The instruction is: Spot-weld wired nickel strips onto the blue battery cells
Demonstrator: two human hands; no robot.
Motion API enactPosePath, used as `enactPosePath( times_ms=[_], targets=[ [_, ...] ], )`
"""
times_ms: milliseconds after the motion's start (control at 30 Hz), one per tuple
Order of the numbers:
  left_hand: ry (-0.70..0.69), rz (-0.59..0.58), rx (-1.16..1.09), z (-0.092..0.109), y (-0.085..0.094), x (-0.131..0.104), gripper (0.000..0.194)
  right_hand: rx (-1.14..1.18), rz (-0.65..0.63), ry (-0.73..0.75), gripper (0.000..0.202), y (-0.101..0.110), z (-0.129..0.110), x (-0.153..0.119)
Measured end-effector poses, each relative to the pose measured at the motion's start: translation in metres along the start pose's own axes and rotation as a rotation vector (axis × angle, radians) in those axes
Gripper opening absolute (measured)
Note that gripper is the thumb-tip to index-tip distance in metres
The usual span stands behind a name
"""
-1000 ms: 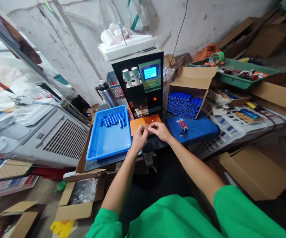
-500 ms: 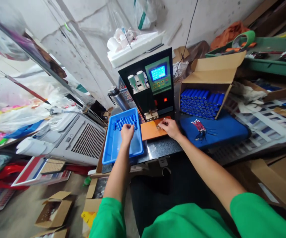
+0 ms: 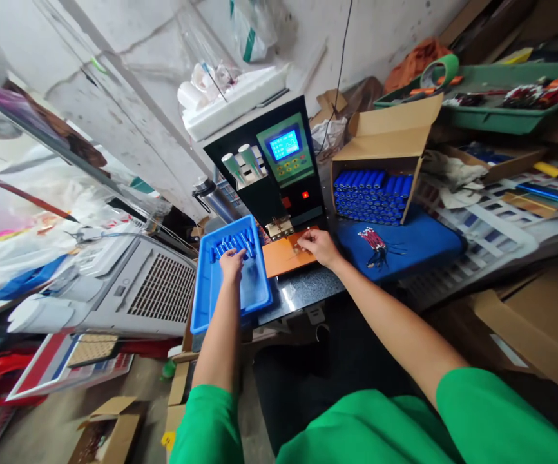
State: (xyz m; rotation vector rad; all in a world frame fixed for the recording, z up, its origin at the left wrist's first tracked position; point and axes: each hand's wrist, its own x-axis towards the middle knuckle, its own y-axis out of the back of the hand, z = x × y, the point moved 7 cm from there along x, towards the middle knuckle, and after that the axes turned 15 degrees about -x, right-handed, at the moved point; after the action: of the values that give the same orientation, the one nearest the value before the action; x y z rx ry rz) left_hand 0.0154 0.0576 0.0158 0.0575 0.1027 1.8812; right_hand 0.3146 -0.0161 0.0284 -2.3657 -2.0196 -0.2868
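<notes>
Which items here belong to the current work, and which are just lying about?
In play, judging by placement:
- blue cylinders by left hand
- blue tray
- orange board under right hand
- lit-screen machine
- probably red-black wires

Lying about:
- metal flask
- green tape

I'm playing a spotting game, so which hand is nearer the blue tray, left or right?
Left. The left hand is over the blue tray, by the blue tubes. The right hand is outside it, at the orange board.
</notes>
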Motion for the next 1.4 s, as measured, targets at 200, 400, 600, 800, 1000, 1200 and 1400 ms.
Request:
enactPosePath(
  times_ms=[200,400,600,800,1000,1200,1400],
  targets=[
    [-0.199,-0.294,-0.120,0.039,-0.054,-0.063,0.033,0.122,-0.086,-0.081,0.020,0.006,0.001,-0.001],
    [-0.237,-0.463,-0.078,0.041,-0.114,-0.112,0.025,0.112,-0.053,-0.104,0.024,0.007,0.005,0.002],
    [-0.254,-0.414,-0.112,0.030,-0.127,-0.111,0.024,0.065,-0.001,-0.061,0.023,0.006,0.005,0.006],
    [-0.280,-0.368,-0.087,0.027,-0.126,-0.114,0.024,0.049,0.022,-0.041,0.025,0.004,0.004,0.008],
    [-0.299,-0.375,-0.124,0.023,-0.126,-0.116,0.027,-0.003,0.067,-0.003,0.025,0.003,0.000,0.011],
    [-0.295,-0.355,-0.127,0.020,-0.126,-0.115,0.029,-0.077,0.066,0.020,0.021,-0.005,-0.002,0.017],
    [-0.304,-0.323,-0.145,0.020,-0.124,-0.113,0.028,-0.228,0.095,-0.002,0.019,-0.011,0.002,0.021]
  ],
)
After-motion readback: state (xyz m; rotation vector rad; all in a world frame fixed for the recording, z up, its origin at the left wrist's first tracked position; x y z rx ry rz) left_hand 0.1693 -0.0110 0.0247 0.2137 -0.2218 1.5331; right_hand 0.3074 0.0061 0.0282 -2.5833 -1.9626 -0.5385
